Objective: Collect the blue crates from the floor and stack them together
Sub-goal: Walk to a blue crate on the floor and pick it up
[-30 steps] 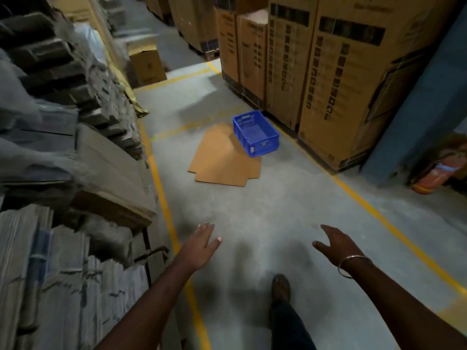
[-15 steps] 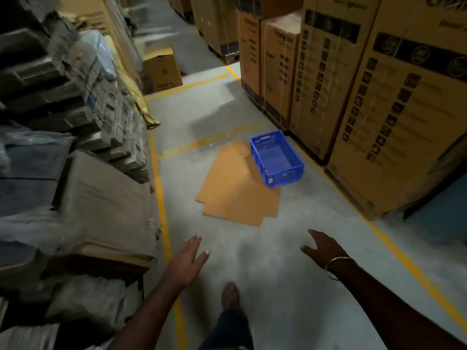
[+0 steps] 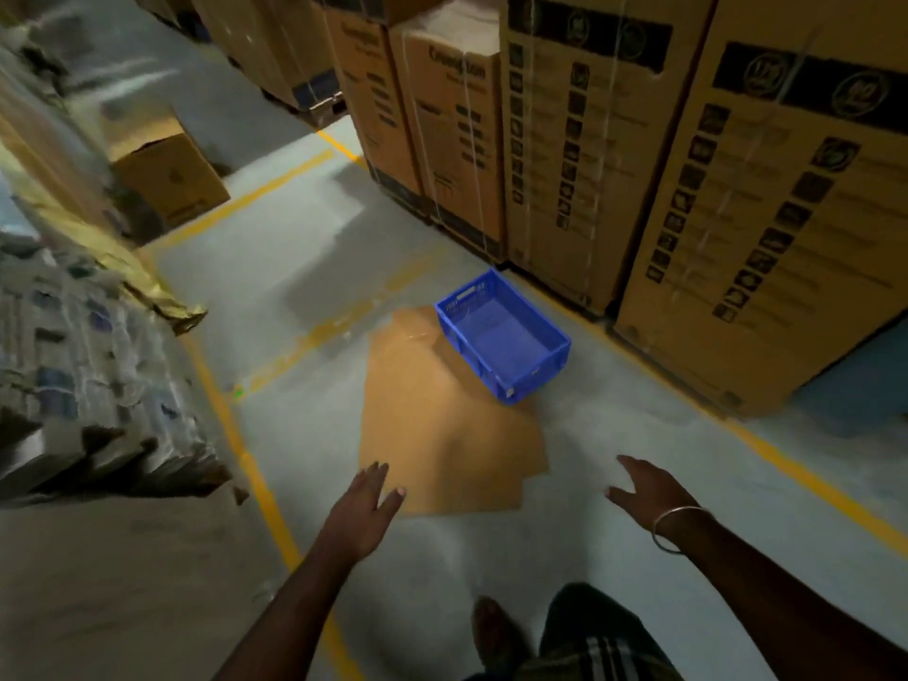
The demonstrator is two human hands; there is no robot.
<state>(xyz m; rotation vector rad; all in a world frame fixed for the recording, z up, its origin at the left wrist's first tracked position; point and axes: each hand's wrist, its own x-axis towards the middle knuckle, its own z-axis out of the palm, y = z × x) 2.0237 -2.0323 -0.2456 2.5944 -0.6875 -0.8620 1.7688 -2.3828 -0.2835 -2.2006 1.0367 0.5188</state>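
Observation:
One empty blue crate (image 3: 503,336) stands upright on the grey floor ahead, its near left corner resting on flat cardboard sheets (image 3: 442,425). My left hand (image 3: 366,508) reaches forward over the near edge of the cardboard, fingers apart and holding nothing. My right hand (image 3: 648,491), with a metal bangle at the wrist, is stretched out to the right of it, also empty with fingers spread. Both hands are well short of the crate.
Tall strapped cartons (image 3: 688,189) line the right side behind a yellow floor line (image 3: 766,449). Stacks of flattened cardboard (image 3: 83,376) fill the left, bordered by another yellow line (image 3: 255,474). A small carton (image 3: 172,184) sits at the far left. My foot (image 3: 494,631) is on the floor below.
I have walked forward along the aisle, so the crate and cardboard sheets are nearer and larger. Both hands stay empty and stretched out in front.

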